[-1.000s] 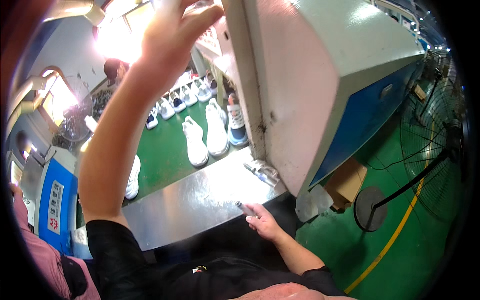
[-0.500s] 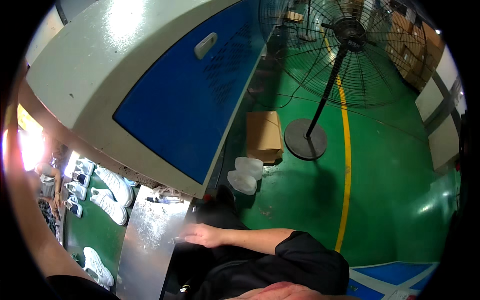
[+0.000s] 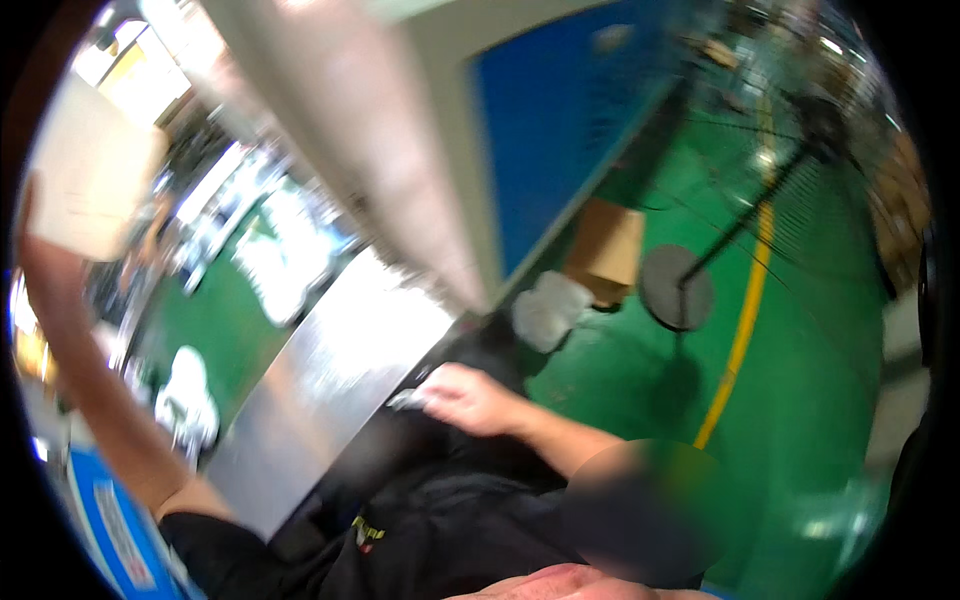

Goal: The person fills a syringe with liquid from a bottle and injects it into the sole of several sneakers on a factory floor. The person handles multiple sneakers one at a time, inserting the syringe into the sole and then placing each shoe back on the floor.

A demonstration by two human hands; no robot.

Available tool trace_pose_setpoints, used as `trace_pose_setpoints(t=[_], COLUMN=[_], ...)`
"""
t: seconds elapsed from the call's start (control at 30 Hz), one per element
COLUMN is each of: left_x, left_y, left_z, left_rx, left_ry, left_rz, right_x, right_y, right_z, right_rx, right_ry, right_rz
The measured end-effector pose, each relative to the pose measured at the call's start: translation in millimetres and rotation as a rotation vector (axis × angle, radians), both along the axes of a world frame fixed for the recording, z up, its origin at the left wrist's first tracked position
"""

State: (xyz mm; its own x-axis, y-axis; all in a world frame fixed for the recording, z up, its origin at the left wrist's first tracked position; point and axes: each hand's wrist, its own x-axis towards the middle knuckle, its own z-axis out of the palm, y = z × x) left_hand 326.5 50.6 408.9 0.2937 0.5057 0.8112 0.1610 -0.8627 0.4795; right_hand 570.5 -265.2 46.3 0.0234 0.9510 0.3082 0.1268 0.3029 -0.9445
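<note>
My left hand (image 3: 38, 215) is raised at the far left rim, partly cut off by the dark border. It holds up a pale, box-like thing (image 3: 92, 170), blurred by motion. My right hand (image 3: 468, 400) is closed in front of my dark shirt, beside the near edge of the metal table (image 3: 290, 400). Between its fingertips is a small, crumpled whitish scrap (image 3: 407, 399), too blurred to name. White sneakers (image 3: 275, 260) stand on a green surface beyond the table, and another white shoe (image 3: 188, 400) lies nearer on the left.
A large grey machine with a blue panel (image 3: 550, 130) rises above the table's far end. To its right, a cardboard box (image 3: 606, 245) and translucent plastic bags (image 3: 550, 310) rest on the green floor. A standing fan's round base (image 3: 677, 288) is beside a yellow floor line (image 3: 745, 340).
The view has turned, shifting the machine and fan right. My left arm now shows more fully, with the pale box-like thing in view. My right hand has moved off the table edge toward my body.
</note>
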Motion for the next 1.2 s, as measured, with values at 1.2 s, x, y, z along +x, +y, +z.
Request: trace_pose_setpoints(t=[1.2], left_x=[-172.8], left_y=[-183.1], left_z=[-300.5], left_rx=[-0.095], left_ry=[0.193], left_rz=[-0.059], right_x=[-139.6], right_y=[105.9], right_z=[246.9], right_rx=[0.674], right_ry=[-1.090], right_rz=[0.042])
